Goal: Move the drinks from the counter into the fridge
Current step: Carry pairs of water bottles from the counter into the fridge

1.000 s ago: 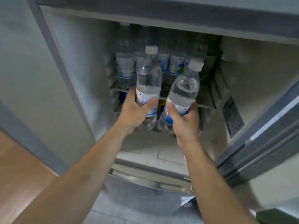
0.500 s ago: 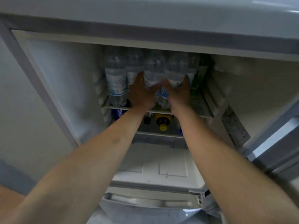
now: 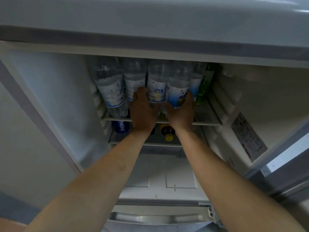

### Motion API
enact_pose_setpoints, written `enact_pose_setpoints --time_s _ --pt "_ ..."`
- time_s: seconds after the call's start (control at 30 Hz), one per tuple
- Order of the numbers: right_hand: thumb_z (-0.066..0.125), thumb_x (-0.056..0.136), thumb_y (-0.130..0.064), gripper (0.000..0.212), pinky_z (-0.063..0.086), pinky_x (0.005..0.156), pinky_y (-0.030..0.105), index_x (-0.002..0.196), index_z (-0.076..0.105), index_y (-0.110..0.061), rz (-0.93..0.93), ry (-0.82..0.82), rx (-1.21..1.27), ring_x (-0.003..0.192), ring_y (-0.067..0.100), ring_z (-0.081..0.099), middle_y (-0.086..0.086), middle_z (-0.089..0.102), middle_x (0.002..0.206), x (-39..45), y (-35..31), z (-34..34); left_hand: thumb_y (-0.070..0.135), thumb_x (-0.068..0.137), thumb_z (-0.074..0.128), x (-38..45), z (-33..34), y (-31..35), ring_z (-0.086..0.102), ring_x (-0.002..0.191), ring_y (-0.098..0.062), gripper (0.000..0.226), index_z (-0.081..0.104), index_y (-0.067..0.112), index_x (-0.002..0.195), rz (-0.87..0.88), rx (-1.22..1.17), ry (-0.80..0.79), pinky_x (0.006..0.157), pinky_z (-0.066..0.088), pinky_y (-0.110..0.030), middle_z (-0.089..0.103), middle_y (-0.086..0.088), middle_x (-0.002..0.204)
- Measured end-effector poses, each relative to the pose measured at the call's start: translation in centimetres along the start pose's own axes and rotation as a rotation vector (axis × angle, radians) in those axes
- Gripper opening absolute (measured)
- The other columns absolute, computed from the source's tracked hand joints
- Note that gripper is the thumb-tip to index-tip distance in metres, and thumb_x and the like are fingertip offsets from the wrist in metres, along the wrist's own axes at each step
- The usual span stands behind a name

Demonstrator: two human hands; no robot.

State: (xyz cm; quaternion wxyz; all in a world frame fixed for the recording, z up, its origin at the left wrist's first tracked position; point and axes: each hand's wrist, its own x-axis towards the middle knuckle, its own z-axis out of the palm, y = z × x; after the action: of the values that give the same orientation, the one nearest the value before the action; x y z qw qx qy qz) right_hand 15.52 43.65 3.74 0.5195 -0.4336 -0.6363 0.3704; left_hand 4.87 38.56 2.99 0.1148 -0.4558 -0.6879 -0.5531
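Both my arms reach into the open fridge. My left hand [image 3: 142, 111] wraps the base of a clear water bottle [image 3: 157, 86] standing on the upper wire shelf [image 3: 207, 122]. My right hand [image 3: 182, 113] grips a second water bottle [image 3: 177, 92] with a white and blue label right beside it. The two held bottles stand upright and touch each other. More water bottles [image 3: 110, 87] line the shelf to the left and behind. The bottle tops are hidden by the fridge's upper edge.
A green bottle [image 3: 204, 86] stands at the shelf's right end. On the lower shelf lie a blue Pepsi can [image 3: 121, 126] and a dark bottle with a yellow cap [image 3: 168, 133]. A white drawer cover [image 3: 167, 174] sits below. The fridge door [image 3: 284, 168] hangs open at right.
A second ago both bottles were held in front of the fridge. My hands have since pushed them in onto the upper shelf, and my head has moved closer.
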Motion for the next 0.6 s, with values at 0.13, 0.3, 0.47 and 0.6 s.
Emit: enact_pose_setpoints --time_s 0.13,0.3,0.47,0.6 --pt "0.087 0.073 -0.027 0.073 0.057 0.092 0.034 0.134 0.047 -0.016 0.018 0.025 -0.030 0.109 0.014 0.064 0.005 0.061 0.129 0.8 -0.1 0.4 0.016 0.082 0.077 -0.2 0.0 -0.9 0.061 0.095 -0.022 0.038 0.055 0.002 0.109 0.022 -0.059 -0.012 0.078 0.046 -0.021 0.063 -0.015 0.105" --pt "0.086 0.073 -0.033 0.073 0.056 0.094 0.043 0.133 0.047 -0.019 0.043 0.049 -0.069 0.113 0.021 0.062 0.006 0.060 0.129 1.1 0.1 1.4 0.012 0.082 0.074 -0.4 -2.2 -0.7 0.060 0.089 -0.033 0.021 0.062 0.000 0.095 0.063 0.072 -0.014 0.073 0.035 -0.023 0.063 -0.017 0.094" --pt "0.088 0.066 -0.046 0.110 0.041 0.108 0.050 0.152 0.024 -0.018 0.062 0.123 -0.132 0.138 0.032 0.033 0.013 0.031 0.152 -0.6 0.2 3.0 0.013 0.074 0.079 -2.8 -6.4 -2.4 0.052 0.114 -0.043 0.050 0.059 -0.003 0.117 -0.076 0.127 0.371 0.096 0.043 -0.047 0.054 -0.027 0.122" --pt "0.091 0.056 -0.053 0.125 0.042 0.103 0.051 0.153 0.022 -0.014 0.013 0.209 -0.199 0.133 0.036 0.036 0.017 0.033 0.149 -1.6 -0.1 4.2 0.004 0.072 0.080 -2.3 -7.2 -3.7 0.035 0.138 -0.038 0.087 0.034 0.000 0.145 -0.183 0.012 0.211 0.113 0.034 -0.043 0.033 -0.024 0.148"
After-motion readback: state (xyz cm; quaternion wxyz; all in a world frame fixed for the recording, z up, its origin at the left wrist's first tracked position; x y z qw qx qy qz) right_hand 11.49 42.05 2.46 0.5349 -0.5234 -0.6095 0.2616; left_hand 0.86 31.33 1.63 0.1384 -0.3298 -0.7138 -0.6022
